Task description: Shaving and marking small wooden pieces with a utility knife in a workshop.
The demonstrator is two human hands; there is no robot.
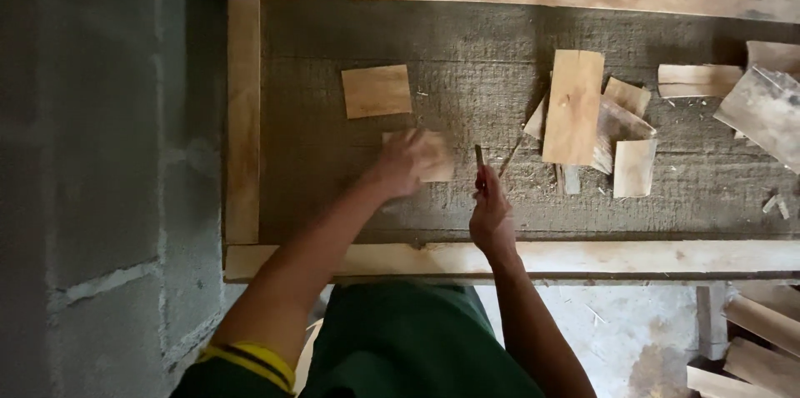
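My left hand [406,163] lies blurred over a small flat wood piece [437,156] on the grey bench top, fingers on it. Just right of it, my right hand [490,213] grips a thin dark stick-like tool [479,158] that points away from me. A square light wood piece [377,90] lies flat beyond my left hand. To the right sits a loose pile of wood offcuts, the tallest an upright-lying plank piece [573,106].
A wooden frame [243,115] borders the bench at the left, far and near edges. A grey block wall [100,156] stands at the left. More offcuts [762,102] lie at the far right, and boards [754,340] rest on the floor at the lower right.
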